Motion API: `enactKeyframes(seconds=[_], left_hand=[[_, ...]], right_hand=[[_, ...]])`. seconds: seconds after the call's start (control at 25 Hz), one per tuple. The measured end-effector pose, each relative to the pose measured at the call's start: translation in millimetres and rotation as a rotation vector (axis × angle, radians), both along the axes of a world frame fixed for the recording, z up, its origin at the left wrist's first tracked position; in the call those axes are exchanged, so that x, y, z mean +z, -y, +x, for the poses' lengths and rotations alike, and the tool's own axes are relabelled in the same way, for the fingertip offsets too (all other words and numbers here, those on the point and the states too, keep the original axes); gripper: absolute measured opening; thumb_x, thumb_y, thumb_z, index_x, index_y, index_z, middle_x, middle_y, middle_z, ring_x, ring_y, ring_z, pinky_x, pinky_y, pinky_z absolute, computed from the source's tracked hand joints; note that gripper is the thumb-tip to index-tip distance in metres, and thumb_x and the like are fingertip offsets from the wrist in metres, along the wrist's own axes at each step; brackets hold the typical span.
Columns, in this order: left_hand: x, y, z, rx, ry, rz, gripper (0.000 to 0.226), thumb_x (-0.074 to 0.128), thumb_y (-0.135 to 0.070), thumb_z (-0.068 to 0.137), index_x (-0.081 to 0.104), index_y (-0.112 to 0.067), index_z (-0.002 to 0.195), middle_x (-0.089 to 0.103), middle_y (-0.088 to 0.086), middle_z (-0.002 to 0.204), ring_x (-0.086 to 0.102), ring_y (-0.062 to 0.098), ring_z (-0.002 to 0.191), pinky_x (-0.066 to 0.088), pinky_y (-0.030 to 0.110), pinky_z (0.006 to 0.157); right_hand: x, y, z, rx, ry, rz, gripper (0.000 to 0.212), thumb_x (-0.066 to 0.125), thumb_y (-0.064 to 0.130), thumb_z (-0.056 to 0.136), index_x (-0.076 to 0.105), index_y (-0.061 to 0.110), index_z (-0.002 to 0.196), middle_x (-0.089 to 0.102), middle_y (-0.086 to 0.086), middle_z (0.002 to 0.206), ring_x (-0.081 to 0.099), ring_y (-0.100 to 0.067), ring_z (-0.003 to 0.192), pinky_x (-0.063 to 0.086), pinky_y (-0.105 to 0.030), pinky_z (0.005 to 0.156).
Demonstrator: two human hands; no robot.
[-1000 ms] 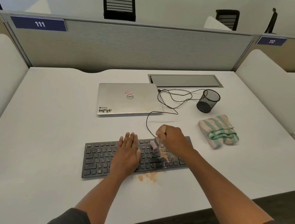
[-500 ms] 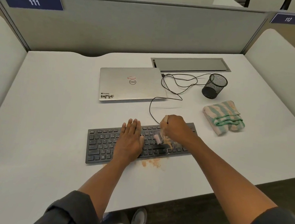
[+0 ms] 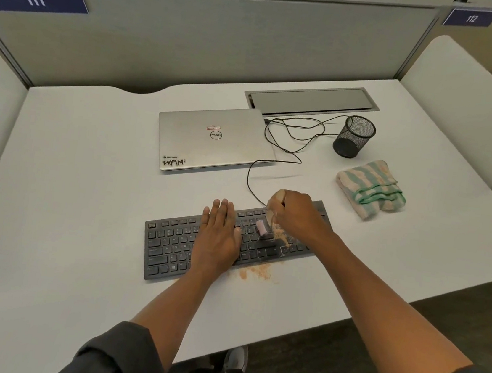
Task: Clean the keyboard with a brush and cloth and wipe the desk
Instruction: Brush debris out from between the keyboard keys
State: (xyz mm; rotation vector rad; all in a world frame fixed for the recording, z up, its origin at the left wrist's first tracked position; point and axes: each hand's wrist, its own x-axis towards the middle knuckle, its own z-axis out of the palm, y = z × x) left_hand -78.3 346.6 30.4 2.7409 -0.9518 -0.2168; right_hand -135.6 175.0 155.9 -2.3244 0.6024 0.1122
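Note:
A dark grey keyboard [image 3: 166,247] lies near the front edge of the white desk [image 3: 76,196]. My left hand [image 3: 218,235] rests flat on its middle keys, fingers straight. My right hand [image 3: 294,214] grips a small brush [image 3: 264,229] with a wooden handle and a pink band, its dark bristles down on the keys right of centre. Orange-brown crumbs [image 3: 283,238] lie on the keys beside the bristles, and more crumbs [image 3: 255,272] sit on the desk just in front of the keyboard. A striped folded cloth [image 3: 368,187] lies to the right, untouched.
A shut silver laptop [image 3: 213,142] sits behind the keyboard, with a black cable [image 3: 288,135] looping to it. A black mesh cup [image 3: 354,136] stands at the back right next to a desk cable hatch [image 3: 311,99]. Grey partitions [image 3: 226,35] enclose the desk.
The brush head has swept a little toward me across the keys. My head has tilted down, so the desk sits lower in view. The left hand stays flat on the keyboard.

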Motion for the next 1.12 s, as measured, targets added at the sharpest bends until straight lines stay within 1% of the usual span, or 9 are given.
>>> enactKeyframes(seconds=[0.12,0.28,0.44,0.56,0.68,0.84,0.96,1.04,1.12], left_hand=[[1,0,0,-0.007,-0.023,0.009,0.065,0.017,-0.037,0.106,0.003,-0.004,0.161,0.002,0.014,0.169,-0.007,0.027,0.156,-0.008,0.044,0.126],[1,-1,1,-0.017,-0.035,0.012,0.066,0.016,-0.037,0.106,0.0,-0.004,0.16,0.0,0.015,0.169,-0.008,0.028,0.156,-0.008,0.044,0.126],[-2,-3,2,-0.02,-0.017,-0.003,0.071,0.004,-0.041,0.1,0.002,-0.003,0.161,0.003,0.016,0.169,-0.006,0.029,0.156,-0.009,0.044,0.126],[-4,-1,3,-0.021,-0.013,-0.013,0.074,0.001,-0.042,0.097,0.003,-0.003,0.161,0.003,0.017,0.169,-0.005,0.029,0.156,-0.01,0.043,0.125],[-2,-2,2,-0.022,-0.014,0.003,0.076,-0.003,-0.043,0.095,0.001,-0.004,0.161,0.0,0.015,0.169,-0.008,0.028,0.156,-0.013,0.042,0.125],[0,-2,2,-0.014,-0.011,0.004,0.077,-0.004,-0.043,0.094,0.0,-0.005,0.161,-0.002,0.014,0.169,-0.01,0.027,0.156,-0.016,0.04,0.123],[1,6,-2,0.06,-0.032,-0.02,0.081,-0.007,-0.044,0.091,0.004,-0.006,0.161,0.003,0.013,0.169,-0.007,0.026,0.156,-0.015,0.04,0.123],[3,16,-4,0.142,-0.048,-0.029,0.078,-0.003,-0.042,0.093,0.008,-0.005,0.161,0.007,0.014,0.169,-0.004,0.028,0.157,-0.013,0.041,0.124],[4,26,-6,0.213,-0.071,-0.043,0.069,0.011,-0.037,0.1,0.012,-0.004,0.16,0.011,0.014,0.168,-0.002,0.03,0.156,-0.009,0.044,0.125]], right_hand=[[-6,-15,-6,0.012,0.014,-0.036,0.032,0.044,0.021,0.097,0.062,0.009,0.073,0.07,-0.005,0.077,0.066,-0.023,0.076,0.056,-0.043,0.073],[-6,-18,-12,-0.014,-0.038,-0.047,0.035,0.044,0.02,0.095,0.056,0.01,0.064,0.069,-0.008,0.074,0.066,-0.025,0.074,0.055,-0.045,0.072],[-3,-24,-15,-0.066,0.007,0.004,0.032,0.049,0.019,0.099,0.063,0.007,0.072,0.069,-0.001,0.071,0.066,-0.018,0.071,0.054,-0.037,0.072],[-13,-22,-20,-0.082,-0.028,-0.09,0.035,0.047,0.022,0.1,0.063,-0.001,0.08,0.069,-0.011,0.073,0.067,-0.025,0.072,0.052,-0.038,0.067],[-10,-14,-20,-0.125,0.005,-0.134,0.033,0.046,0.021,0.1,0.061,0.004,0.075,0.066,-0.006,0.072,0.064,-0.023,0.071,0.048,-0.033,0.063],[-16,-12,-21,-0.123,-0.016,0.043,0.03,0.05,0.031,0.1,0.064,0.016,0.077,0.07,-0.001,0.074,0.067,-0.015,0.071,0.056,-0.033,0.068],[-16,2,-23,-0.066,-0.002,-0.079,0.033,0.047,0.026,0.1,0.061,0.011,0.075,0.067,-0.002,0.073,0.065,-0.018,0.07,0.051,-0.031,0.063],[-6,16,-20,-0.062,0.069,-0.116,0.028,0.047,0.022,0.099,0.062,0.011,0.079,0.067,-0.001,0.076,0.063,-0.016,0.07,0.047,-0.028,0.06],[2,28,-13,-0.055,0.167,-0.147,0.019,0.049,0.021,0.097,0.06,0.01,0.086,0.066,-0.001,0.075,0.061,-0.018,0.068,0.046,-0.032,0.061]])
